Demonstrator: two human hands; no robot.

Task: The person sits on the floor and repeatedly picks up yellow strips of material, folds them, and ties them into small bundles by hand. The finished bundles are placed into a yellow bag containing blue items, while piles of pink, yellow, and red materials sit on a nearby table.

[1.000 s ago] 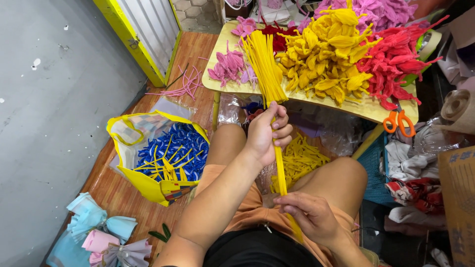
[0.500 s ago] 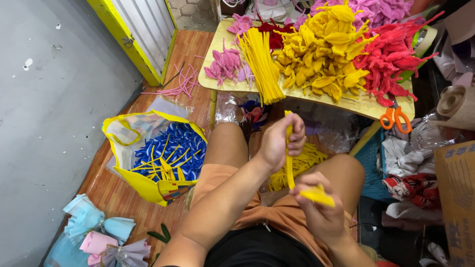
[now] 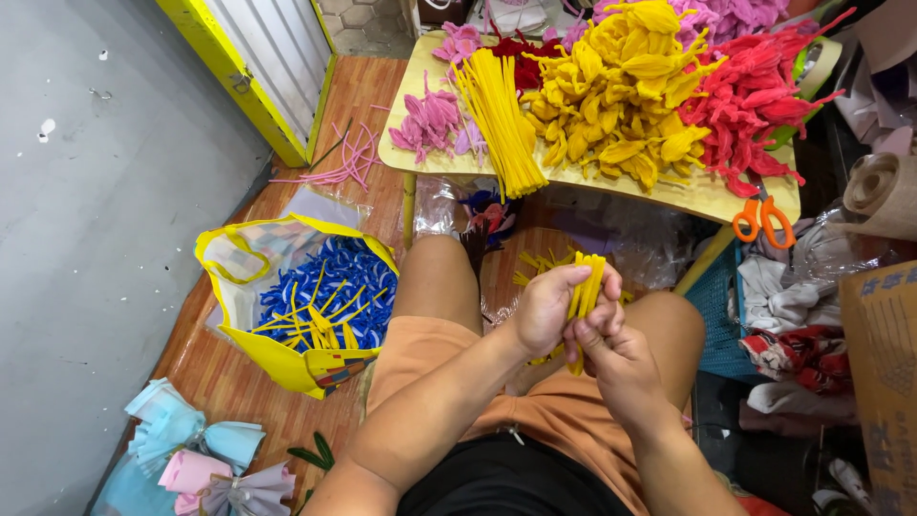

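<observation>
Wooden floor, low yellow surface (image 3: pixel 707 196) heaped with folded yellow pieces (image 3: pixel 611 96). Left hand (image 3: pixel 549 308) and right hand (image 3: pixel 611 358) both closed on yellow pipe-cleaner bundle (image 3: pixel 585 291) above lap, mid-fold. Next, probably tighter pinching and bending.

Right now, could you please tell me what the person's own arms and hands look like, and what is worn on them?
Both forearms are bare, with no sleeves in view. The left hand and right hand wear no gloves, and no rings, watch or bracelet show. Orange shorts and a black top are worn.
</observation>
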